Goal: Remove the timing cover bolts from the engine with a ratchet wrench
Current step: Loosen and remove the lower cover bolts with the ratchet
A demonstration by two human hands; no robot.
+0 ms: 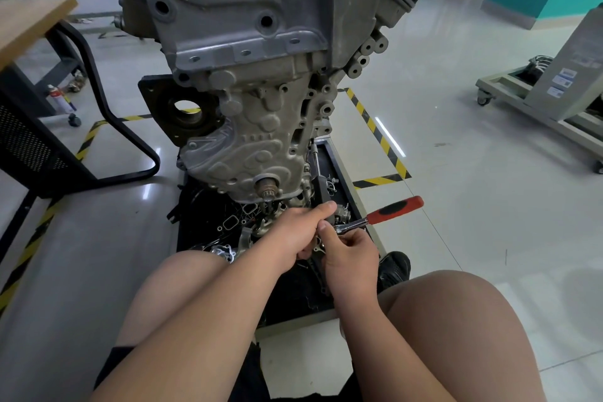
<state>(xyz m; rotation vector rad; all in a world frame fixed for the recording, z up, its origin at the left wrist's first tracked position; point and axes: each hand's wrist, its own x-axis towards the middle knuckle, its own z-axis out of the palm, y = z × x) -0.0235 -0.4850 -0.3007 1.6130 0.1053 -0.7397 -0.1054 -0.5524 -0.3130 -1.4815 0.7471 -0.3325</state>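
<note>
Bright, even light falls from overhead. The glossy floor (473, 189) throws white glare streaks on either side of the engine (257, 127). Below the engine, the tray (293, 290) lies in deep shadow, and the ratchet wrench (355, 224) glints there. The engine looks sharp, but far from it the wide lens bends straight lines and my knees go soft.

Your ratchet wrench (379, 215): polished chrome head, red-and-black matt grip. Timing cover (248, 147) before you: cast metal, dull grey, grainy. Floor (473, 173) glossy, reflective. Tabletop (29, 23) at your left: matt wood.
</note>
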